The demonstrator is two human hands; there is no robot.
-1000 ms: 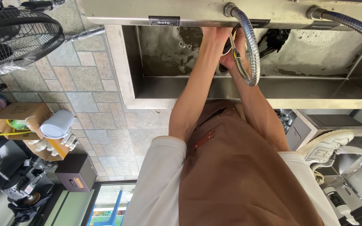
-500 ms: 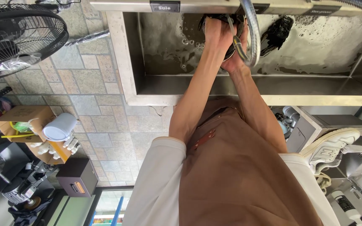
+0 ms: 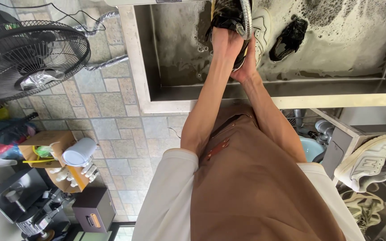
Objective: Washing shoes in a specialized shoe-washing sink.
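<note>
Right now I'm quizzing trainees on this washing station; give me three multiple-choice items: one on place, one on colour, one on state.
1. Where is the dark shoe that both hands hold?
A. over the sink
B. on the floor
C. on the fan

2. What colour is the apron?
A. blue
B. brown
C. green

3. The sink's inside is:
A. dry
B. covered
C. wet and sudsy

Answers: A, the left hand and right hand hold the shoe above the basin; B, brown cloth fills the foreground; C, foam streaks the walls.

Floor fan (image 3: 32, 58), white sneaker (image 3: 369, 160), cardboard boxes (image 3: 45, 147)
</note>
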